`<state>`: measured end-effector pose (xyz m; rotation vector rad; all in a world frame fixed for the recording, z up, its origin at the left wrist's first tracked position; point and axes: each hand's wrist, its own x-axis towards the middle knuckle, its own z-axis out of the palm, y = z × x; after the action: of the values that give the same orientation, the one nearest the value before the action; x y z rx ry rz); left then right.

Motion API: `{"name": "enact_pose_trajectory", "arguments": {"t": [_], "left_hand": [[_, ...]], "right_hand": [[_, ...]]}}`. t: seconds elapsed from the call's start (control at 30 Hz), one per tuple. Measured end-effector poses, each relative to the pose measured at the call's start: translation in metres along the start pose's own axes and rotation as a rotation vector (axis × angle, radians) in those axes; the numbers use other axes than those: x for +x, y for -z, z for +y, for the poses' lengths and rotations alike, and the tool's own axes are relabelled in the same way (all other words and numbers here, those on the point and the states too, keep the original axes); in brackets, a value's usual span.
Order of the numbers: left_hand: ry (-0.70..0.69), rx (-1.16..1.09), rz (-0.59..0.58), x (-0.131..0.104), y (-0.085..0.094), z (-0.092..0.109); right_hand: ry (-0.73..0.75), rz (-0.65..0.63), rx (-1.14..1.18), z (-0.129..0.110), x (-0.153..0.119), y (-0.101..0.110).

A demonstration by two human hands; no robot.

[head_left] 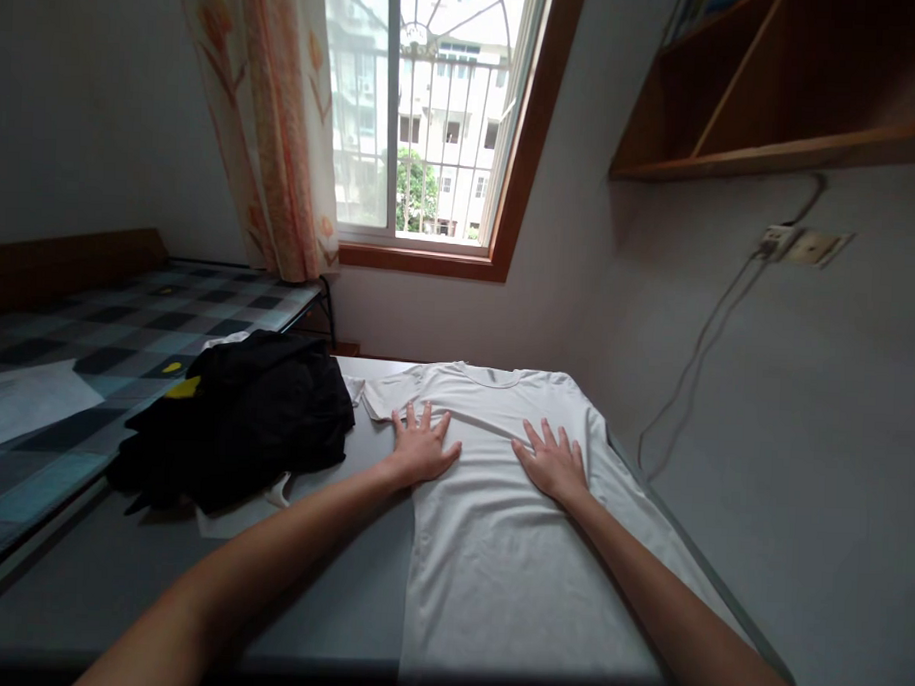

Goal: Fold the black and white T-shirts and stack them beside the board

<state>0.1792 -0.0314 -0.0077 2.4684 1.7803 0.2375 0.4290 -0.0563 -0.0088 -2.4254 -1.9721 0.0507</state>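
Note:
A white T-shirt (495,544) lies spread out on the grey table (337,569), its neckline at the far end and its lower part toward me. Soft wrinkles run across the chest. My left hand (422,450) rests flat with spread fingers on the shirt's left side, close to the left sleeve. On the right half of the chest, my right hand (552,462) also presses flat, fingers apart. Neither hand grips the cloth. The right sleeve hangs toward the wall side and shows only in part.
Left of the shirt sits a heap of black clothing (267,416) with some white cloth under it. A bed with a checked cover (226,300) stands at the left, bearing a white sheet of paper (27,403). Wall, socket (777,240) and cable border the right; shelves (780,144) hang above.

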Motion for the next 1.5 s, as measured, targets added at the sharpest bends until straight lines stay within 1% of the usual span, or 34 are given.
{"name": "enact_pose_trajectory", "arguments": {"t": [0.13,0.33,0.4,0.5,0.57,0.67,0.8,0.93,1.0,1.1,1.17,1.23,1.3,1.33,1.37,1.43,1.5], "left_hand": [[-0.021,-0.016,-0.016,-0.012,0.003,0.000],[-0.029,-0.038,0.001,-0.017,0.004,-0.003],[-0.034,-0.036,0.029,-0.016,0.004,-0.005],[-0.042,-0.015,0.117,-0.013,0.005,-0.013],[-0.029,0.000,0.129,-0.009,0.006,-0.019],[0.007,0.003,0.073,0.001,0.004,-0.027],[0.027,-0.001,0.064,0.023,0.004,-0.034],[0.035,-0.010,0.017,0.044,0.010,-0.041],[0.045,-0.017,0.000,0.050,0.012,-0.044],[0.037,-0.031,0.018,0.053,0.012,-0.048],[0.021,-0.039,0.064,0.051,0.011,-0.049],[-0.011,-0.036,0.142,0.044,0.011,-0.049],[-0.077,-0.026,0.209,0.034,0.011,-0.047],[-0.129,-0.025,0.220,0.027,0.010,-0.045],[-0.191,-0.028,0.212,0.020,0.010,-0.043],[-0.321,-0.044,0.150,0.006,0.008,-0.040],[-0.409,-0.058,0.071,-0.006,0.007,-0.040]], "right_hand": [[0.000,-0.006,-0.009,0.002,-0.012,0.001],[-0.007,-0.024,-0.005,0.001,-0.012,0.002],[0.008,-0.033,0.002,0.003,-0.011,0.003],[0.045,-0.038,0.006,0.010,-0.010,0.004],[0.047,-0.039,0.004,0.013,-0.009,0.004],[0.021,-0.040,-0.004,0.014,-0.003,0.003],[-0.005,-0.031,-0.011,0.005,0.011,0.004],[-0.038,-0.027,0.010,-0.004,0.026,0.006],[-0.049,-0.016,0.020,-0.006,0.030,0.007],[-0.052,0.003,0.035,-0.008,0.030,0.005],[-0.053,0.010,0.043,-0.009,0.028,0.004],[-0.049,0.020,0.047,-0.009,0.023,0.002],[-0.044,0.048,0.045,-0.009,0.017,0.001],[-0.040,0.076,0.040,-0.010,0.014,0.001],[-0.032,0.106,0.035,-0.009,0.011,0.001],[-0.009,0.145,0.031,-0.007,0.007,0.002],[0.012,0.117,0.047,-0.001,0.005,0.003]]}}
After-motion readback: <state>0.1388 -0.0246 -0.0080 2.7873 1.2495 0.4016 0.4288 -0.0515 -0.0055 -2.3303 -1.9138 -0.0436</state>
